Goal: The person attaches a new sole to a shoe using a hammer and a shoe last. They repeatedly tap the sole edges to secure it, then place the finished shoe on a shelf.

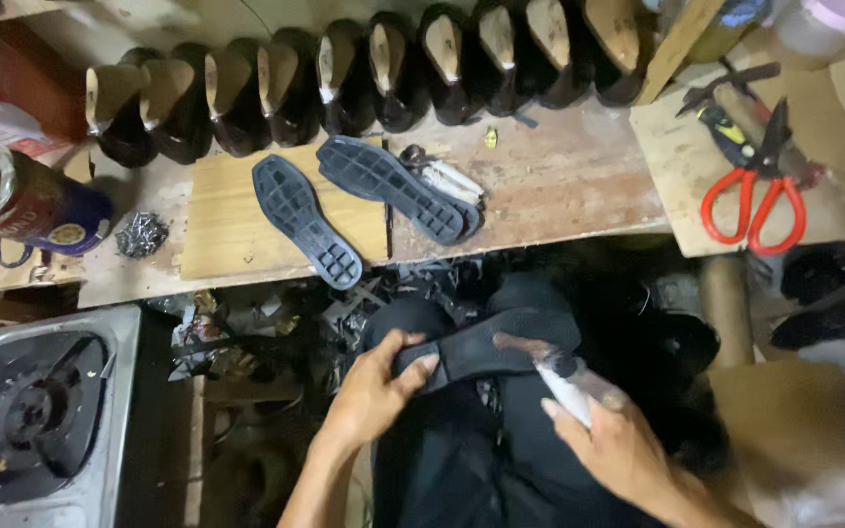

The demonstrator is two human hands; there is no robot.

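Black rubber sole (481,352) sits gripped in the left hand (374,391) over the lap; the right hand (608,440) grips a knife (555,372) on it. Two soles (364,200) lie on the bench (559,186), one can (22,200), contents unseen, one pair of red scissors (755,200).

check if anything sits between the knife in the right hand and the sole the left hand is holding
Nothing visible does. The left hand grips the black sole over the lap, and the knife in the right hand already has its blade on the sole's upper face.

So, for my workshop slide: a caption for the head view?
Left hand grips a black sole; right hand works it with a knife.
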